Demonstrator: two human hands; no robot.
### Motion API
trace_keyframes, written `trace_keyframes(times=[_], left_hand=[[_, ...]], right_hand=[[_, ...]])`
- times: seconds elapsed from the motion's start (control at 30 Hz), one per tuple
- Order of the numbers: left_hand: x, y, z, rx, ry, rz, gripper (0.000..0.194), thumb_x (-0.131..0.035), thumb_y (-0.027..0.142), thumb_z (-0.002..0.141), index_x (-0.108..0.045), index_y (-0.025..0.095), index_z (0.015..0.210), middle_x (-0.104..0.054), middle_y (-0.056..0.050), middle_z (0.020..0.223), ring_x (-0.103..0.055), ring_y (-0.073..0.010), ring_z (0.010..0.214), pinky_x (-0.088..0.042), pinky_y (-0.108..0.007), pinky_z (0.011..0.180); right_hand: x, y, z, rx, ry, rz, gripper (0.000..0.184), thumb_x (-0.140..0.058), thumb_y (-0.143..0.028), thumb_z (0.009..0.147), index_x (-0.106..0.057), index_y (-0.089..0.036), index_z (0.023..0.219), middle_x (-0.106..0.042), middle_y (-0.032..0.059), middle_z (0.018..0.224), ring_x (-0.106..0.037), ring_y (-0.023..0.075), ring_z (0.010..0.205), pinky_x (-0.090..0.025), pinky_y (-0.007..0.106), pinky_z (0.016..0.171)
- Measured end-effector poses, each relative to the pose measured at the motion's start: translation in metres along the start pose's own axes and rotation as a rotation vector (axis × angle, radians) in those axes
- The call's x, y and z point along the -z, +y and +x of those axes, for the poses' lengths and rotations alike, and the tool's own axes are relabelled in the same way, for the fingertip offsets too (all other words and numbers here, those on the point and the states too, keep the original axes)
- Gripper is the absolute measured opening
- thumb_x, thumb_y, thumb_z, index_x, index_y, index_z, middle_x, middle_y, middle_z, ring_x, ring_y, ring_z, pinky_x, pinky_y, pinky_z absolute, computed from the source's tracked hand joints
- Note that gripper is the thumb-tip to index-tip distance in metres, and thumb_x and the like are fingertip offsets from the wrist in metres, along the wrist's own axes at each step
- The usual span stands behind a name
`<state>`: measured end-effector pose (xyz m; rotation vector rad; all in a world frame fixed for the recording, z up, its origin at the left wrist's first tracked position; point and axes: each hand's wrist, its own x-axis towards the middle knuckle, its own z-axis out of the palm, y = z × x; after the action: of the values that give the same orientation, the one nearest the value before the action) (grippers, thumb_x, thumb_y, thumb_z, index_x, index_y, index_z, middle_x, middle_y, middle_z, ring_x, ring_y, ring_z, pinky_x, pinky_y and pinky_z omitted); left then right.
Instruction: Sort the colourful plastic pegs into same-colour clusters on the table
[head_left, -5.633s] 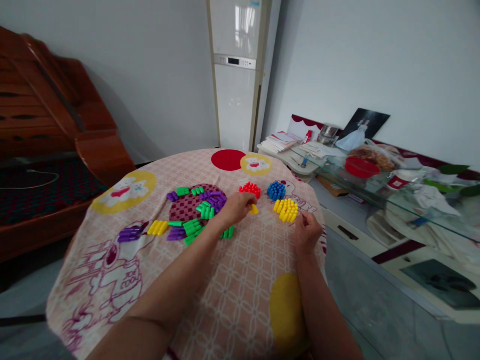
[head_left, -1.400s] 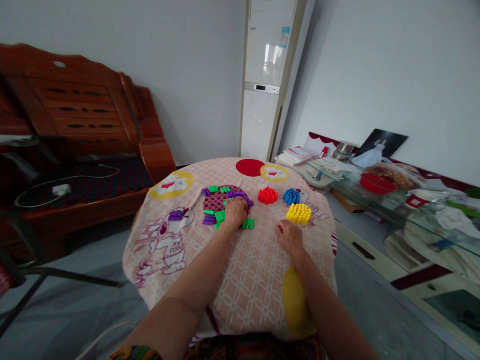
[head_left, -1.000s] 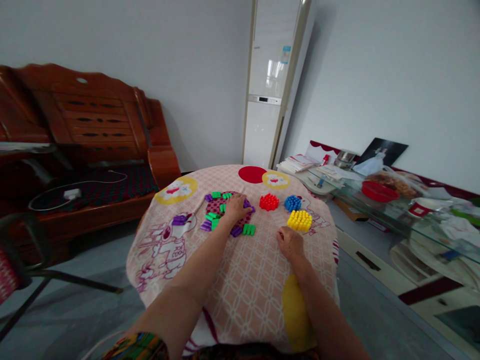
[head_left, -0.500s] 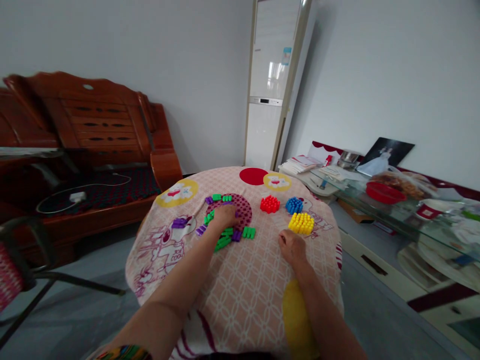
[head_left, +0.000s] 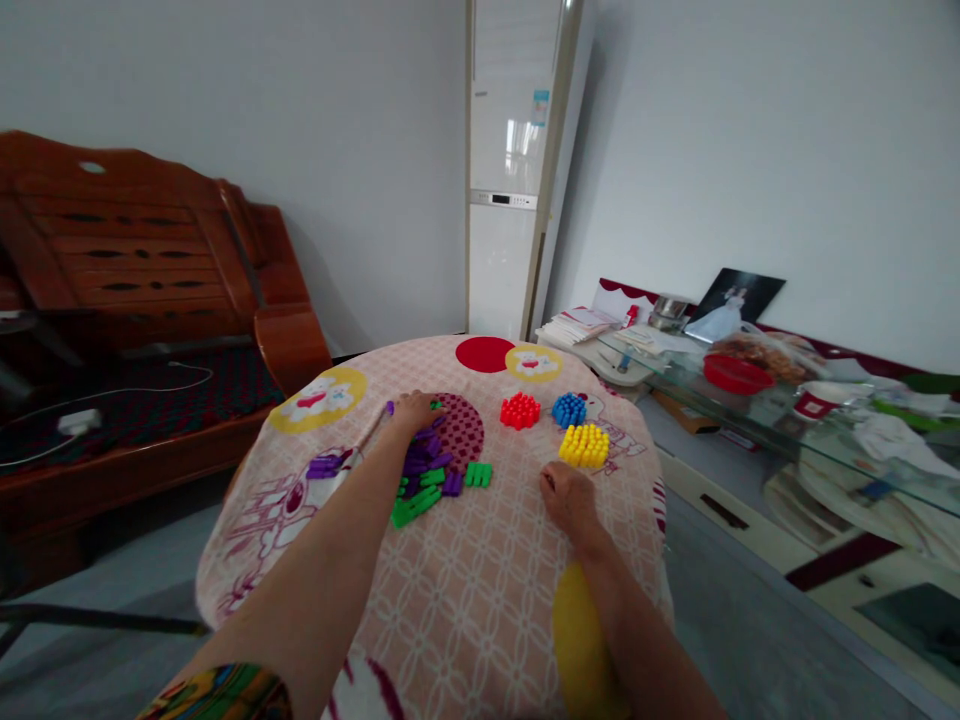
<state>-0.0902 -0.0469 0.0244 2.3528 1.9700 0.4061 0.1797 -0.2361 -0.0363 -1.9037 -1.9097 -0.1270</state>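
My left hand (head_left: 412, 412) reaches across to the far side of a pile of purple blocks (head_left: 426, 450), palm down with fingers stretched over the blocks there. A small green block (head_left: 436, 405) shows beside its fingertips; what lies under the fingers is hidden. Green blocks (head_left: 416, 507) lie at the near side of the pile, partly behind my forearm. Another green block (head_left: 478, 474) lies to the right. My right hand (head_left: 568, 497) rests on the cloth with fingers curled in; whether anything is inside is hidden. Just beyond it sits a cluster of yellow studded blocks (head_left: 584, 446).
Red studded blocks (head_left: 520, 410) and blue studded blocks (head_left: 569, 410) stand in clusters on the patterned tablecloth (head_left: 480, 580). A few purple blocks (head_left: 328, 466) lie apart at left. A glass-topped cabinet (head_left: 675, 385) with household items runs along the right; a wooden bench (head_left: 150, 250) stands left.
My left hand has moved from over the middle of the pile to its far left side, uncovering purple blocks. My right hand stays near the yellow cluster. The view has turned slightly right.
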Motion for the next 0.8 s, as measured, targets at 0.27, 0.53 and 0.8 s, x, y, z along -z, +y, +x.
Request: trace_keyframes(times=[0.27,0.53,0.8], left_hand=[[0.004,0.003,-0.026,-0.121,0.012,-0.062,0.022,-0.060,0.025,0.084,-0.071,0.019,0.102,-0.070,-0.011,0.113,-0.062,-0.0231,0.103,-0.045,-0.030,0.091],[-0.002,0.103,-0.048,-0.304,-0.070,-0.364,0.028,-0.062,0.027,0.084,-0.066,0.016,0.110,-0.074,-0.006,0.090,-0.067,-0.0157,0.078,-0.051,-0.027,0.077],[-0.048,0.161,-0.070,-0.345,-0.028,-0.455,0.050,-0.057,0.004,0.074,-0.064,0.019,0.120,-0.068,-0.008,0.120,-0.062,-0.0197,0.111,-0.046,-0.030,0.099]], right_hand=[[0.006,-0.004,0.002,-0.028,-0.026,-0.020,0.018,-0.050,-0.023,0.090,-0.065,-0.018,0.081,-0.067,0.0045,0.082,-0.055,0.0136,0.072,-0.028,0.025,0.063],[0.004,-0.006,0.003,-0.027,-0.013,-0.026,0.018,-0.050,-0.022,0.089,-0.066,-0.018,0.080,-0.067,0.0050,0.082,-0.056,0.0140,0.073,-0.027,0.025,0.062],[0.004,-0.001,0.002,-0.025,0.013,-0.031,0.019,-0.049,-0.022,0.089,-0.066,-0.018,0.080,-0.068,0.0044,0.079,-0.056,0.0140,0.071,-0.026,0.025,0.061]])
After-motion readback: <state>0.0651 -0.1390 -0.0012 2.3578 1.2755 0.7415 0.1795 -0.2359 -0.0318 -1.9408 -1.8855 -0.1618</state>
